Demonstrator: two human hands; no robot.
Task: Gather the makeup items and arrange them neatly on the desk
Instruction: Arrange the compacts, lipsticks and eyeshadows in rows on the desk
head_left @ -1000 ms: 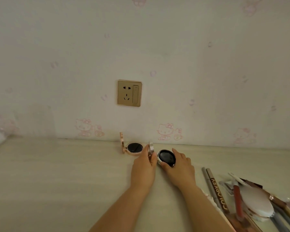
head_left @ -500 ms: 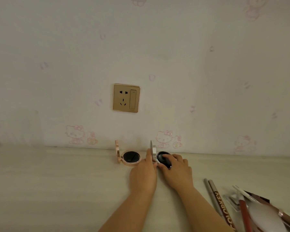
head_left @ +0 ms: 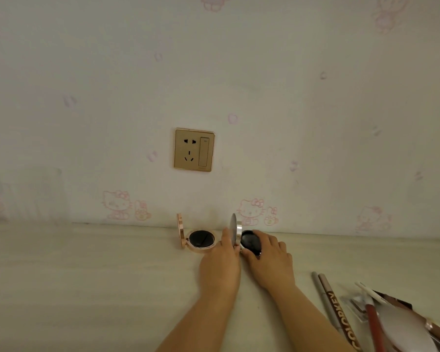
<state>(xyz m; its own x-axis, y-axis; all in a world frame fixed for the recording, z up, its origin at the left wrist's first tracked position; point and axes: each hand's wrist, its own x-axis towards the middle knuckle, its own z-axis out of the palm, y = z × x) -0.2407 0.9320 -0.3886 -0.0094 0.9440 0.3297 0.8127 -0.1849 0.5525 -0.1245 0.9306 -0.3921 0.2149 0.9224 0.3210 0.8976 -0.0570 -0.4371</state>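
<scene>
Head view | silver compact (head_left: 244, 240), lid upright, on bench (head_left: 87, 275) by wall | left hand (head_left: 220, 266) pinches its lid; right hand (head_left: 268, 260) grips its black base | rose-gold compact (head_left: 197, 237) open just left | pencils (head_left: 333, 308) and other makeup lower right | gold socket (head_left: 194, 149) above

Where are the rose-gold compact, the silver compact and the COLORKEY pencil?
rose-gold compact (head_left: 201, 239): head view, on its dark inner puff.
silver compact (head_left: 249, 242): head view, on its dark inner disc.
COLORKEY pencil (head_left: 341, 313): head view, on its lettered barrel.
</scene>
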